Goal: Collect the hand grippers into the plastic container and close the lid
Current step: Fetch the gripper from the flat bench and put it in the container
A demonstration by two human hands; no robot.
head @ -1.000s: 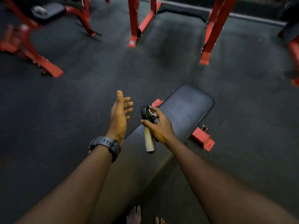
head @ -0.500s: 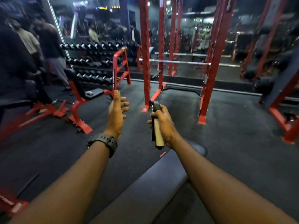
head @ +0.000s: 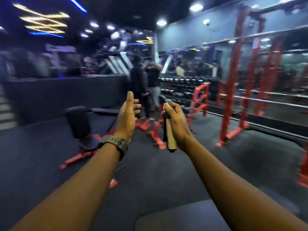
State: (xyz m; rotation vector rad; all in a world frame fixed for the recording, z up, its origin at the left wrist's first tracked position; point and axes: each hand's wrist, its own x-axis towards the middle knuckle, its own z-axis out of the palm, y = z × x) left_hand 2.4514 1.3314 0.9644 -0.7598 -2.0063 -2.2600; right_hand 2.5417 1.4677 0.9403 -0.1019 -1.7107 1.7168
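Observation:
My right hand [head: 176,124] is held out in front of me, closed around a hand gripper [head: 170,135] with a tan handle pointing down and a black handle beside it. My left hand [head: 127,117] is raised just left of it, fingers apart and palm turned inward, holding nothing; a black watch sits on that wrist. The two hands are about a hand's width apart. No plastic container or lid is in view.
The black bench pad [head: 175,222] shows at the bottom edge. An adjustable bench [head: 80,127] on a red frame stands to the left. Red racks [head: 233,90] rise at right, a dumbbell rack [head: 181,87] and two standing people [head: 145,90] are ahead.
The camera has swung up and left from the floor and bench to the gym room. Both hands keep their pose; the right hand still grips the hand gripper.

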